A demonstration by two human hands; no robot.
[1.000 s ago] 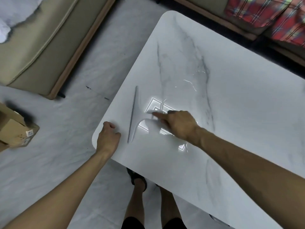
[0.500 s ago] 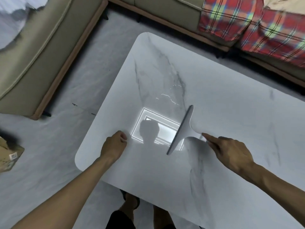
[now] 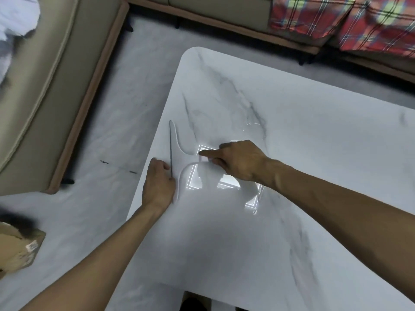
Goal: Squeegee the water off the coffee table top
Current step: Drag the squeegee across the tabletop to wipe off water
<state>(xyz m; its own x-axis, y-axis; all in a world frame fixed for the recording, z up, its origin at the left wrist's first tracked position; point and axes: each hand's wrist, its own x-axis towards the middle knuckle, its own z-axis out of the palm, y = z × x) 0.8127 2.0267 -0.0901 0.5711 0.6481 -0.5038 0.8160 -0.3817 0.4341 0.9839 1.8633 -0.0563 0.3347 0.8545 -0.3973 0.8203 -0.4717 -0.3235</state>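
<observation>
A white squeegee (image 3: 179,158) lies on the white marble coffee table (image 3: 292,153), its dark blade running along the table's left edge. My right hand (image 3: 238,162) grips the squeegee's handle, forefinger stretched along it. My left hand (image 3: 158,182) rests with curled fingers on the table's left edge, over the near end of the blade. A thin streak of water (image 3: 253,124) glints on the top, beyond my right hand.
A beige sofa (image 3: 45,86) stands left across a strip of pale floor (image 3: 107,153). Another sofa with a red plaid blanket (image 3: 336,16) runs along the back. A cardboard box (image 3: 18,250) sits on the floor, lower left. My feet show under the table's near edge.
My right hand has dragged the squeegee from the middle of the table leftwards to the left edge. My left hand stayed at that edge and now touches the blade.
</observation>
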